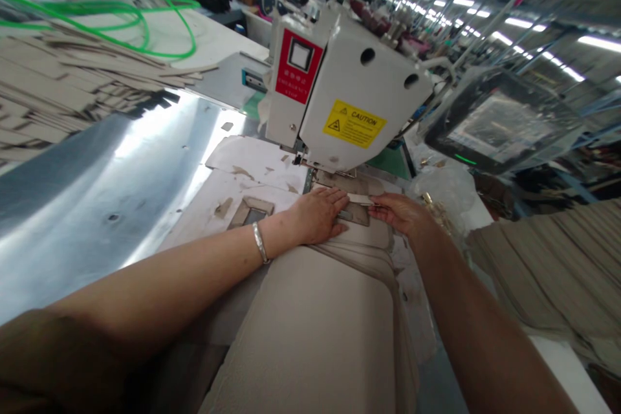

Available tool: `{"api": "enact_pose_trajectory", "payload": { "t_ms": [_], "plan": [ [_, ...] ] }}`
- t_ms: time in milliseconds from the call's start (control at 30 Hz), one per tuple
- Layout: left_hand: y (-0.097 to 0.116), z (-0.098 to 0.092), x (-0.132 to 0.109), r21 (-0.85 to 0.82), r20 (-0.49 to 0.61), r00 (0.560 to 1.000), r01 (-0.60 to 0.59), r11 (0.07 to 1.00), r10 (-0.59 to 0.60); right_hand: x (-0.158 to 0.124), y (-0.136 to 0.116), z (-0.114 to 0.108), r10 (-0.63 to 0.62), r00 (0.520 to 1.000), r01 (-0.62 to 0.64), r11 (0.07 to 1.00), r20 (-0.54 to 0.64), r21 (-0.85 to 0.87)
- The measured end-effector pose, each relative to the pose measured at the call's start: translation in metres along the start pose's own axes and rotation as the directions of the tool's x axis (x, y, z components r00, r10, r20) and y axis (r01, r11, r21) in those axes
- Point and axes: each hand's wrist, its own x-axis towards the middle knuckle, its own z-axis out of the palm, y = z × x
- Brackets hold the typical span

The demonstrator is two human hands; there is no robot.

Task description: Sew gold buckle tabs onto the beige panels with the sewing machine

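Note:
My left hand [319,215] lies flat, fingers stretched out, on the top beige panel [376,237] just in front of the sewing machine head [359,84]. Between the thumb and fingers of my right hand [395,212] is the end of a narrow beige strip [358,199], which lies across that panel. Beside my left fingers, a rectangular cut-out with a brown border [358,215] shows in the panel. A stack of similar beige panels [334,310] reaches toward me below both hands. The machine's needle area sits right beyond my left fingertips, partly hidden.
Many beige strips [58,87] are piled at the left by a green hose [145,32]. A plastic-wrapped control screen [499,119] stands at the right, above another stack of beige panels [553,265]. White template sheets [194,207] cover part of the metal table [111,187].

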Motion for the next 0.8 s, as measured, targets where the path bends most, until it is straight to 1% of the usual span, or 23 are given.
{"api": "enact_pose_trajectory", "payload": {
  "t_ms": [100,233,300,367,433,467,533,600,700,800],
  "plan": [
    [0.001,-0.002,0.0,-0.009,0.024,1.0,0.003,1.0,-0.003,0.001,0.002,0.001,0.011,0.999,-0.011,1.0,-0.037,-0.004],
    [0.003,-0.004,0.0,-0.011,0.047,0.999,0.023,1.0,-0.022,0.0,0.003,0.005,-0.002,0.998,-0.002,0.998,-0.064,-0.057],
    [0.003,-0.004,0.0,-0.012,0.038,0.999,0.026,1.0,-0.025,-0.001,0.004,0.008,-0.023,0.995,0.008,0.99,-0.099,-0.144],
    [0.003,-0.005,-0.001,-0.01,0.03,0.999,0.02,1.0,-0.02,-0.001,0.005,0.01,-0.06,0.989,0.018,0.957,-0.135,-0.288],
    [0.004,-0.006,-0.001,0.001,0.032,0.999,0.019,1.0,-0.019,-0.001,0.005,0.01,-0.084,0.986,0.018,0.911,-0.142,-0.413],
    [0.005,-0.007,0.0,0.009,0.036,0.999,0.018,1.0,-0.018,-0.002,0.005,0.009,-0.081,0.988,0.015,0.894,-0.128,-0.447],
    [0.009,-0.009,0.005,0.024,0.042,0.999,0.001,1.0,-0.002,-0.002,0.005,0.007,-0.057,0.995,0.013,0.886,-0.082,-0.463],
    [0.015,-0.009,0.013,0.034,0.046,0.998,-0.042,0.999,0.041,-0.002,0.005,0.005,-0.02,0.999,-0.003,0.893,-0.048,-0.449],
    [0.027,-0.005,0.029,0.048,0.038,0.995,-0.097,0.994,0.095,-0.002,0.005,0.005,0.009,0.999,-0.022,0.908,-0.033,-0.419],
    [0.037,0.002,0.038,0.068,-0.002,0.996,-0.085,0.994,0.085,-0.003,0.007,0.006,-0.011,1.0,0.0,0.925,-0.028,-0.38]
  ]
}}
